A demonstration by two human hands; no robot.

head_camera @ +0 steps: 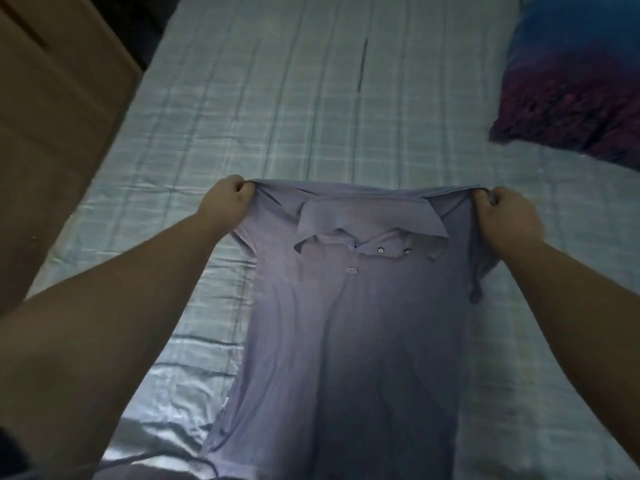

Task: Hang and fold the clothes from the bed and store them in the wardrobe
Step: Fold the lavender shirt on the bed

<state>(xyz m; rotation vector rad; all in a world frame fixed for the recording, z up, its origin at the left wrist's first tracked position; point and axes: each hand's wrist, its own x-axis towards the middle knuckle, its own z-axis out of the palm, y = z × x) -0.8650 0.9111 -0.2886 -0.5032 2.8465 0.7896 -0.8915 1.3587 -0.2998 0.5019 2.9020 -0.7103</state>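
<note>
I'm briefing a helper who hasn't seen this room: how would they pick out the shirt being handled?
Start at the bed, covered with a pale checked sheet. Over its near half, the left hand and right hand hold a shirt up by its shoulders. It is plain lilac with a collar and small buttons, unlike the dark purple-and-blue pillow at the far right.

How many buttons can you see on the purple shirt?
2 round buttons on the shirt placket below the collar: one in the middle, one further right. More may hide under the collar folds.
</note>
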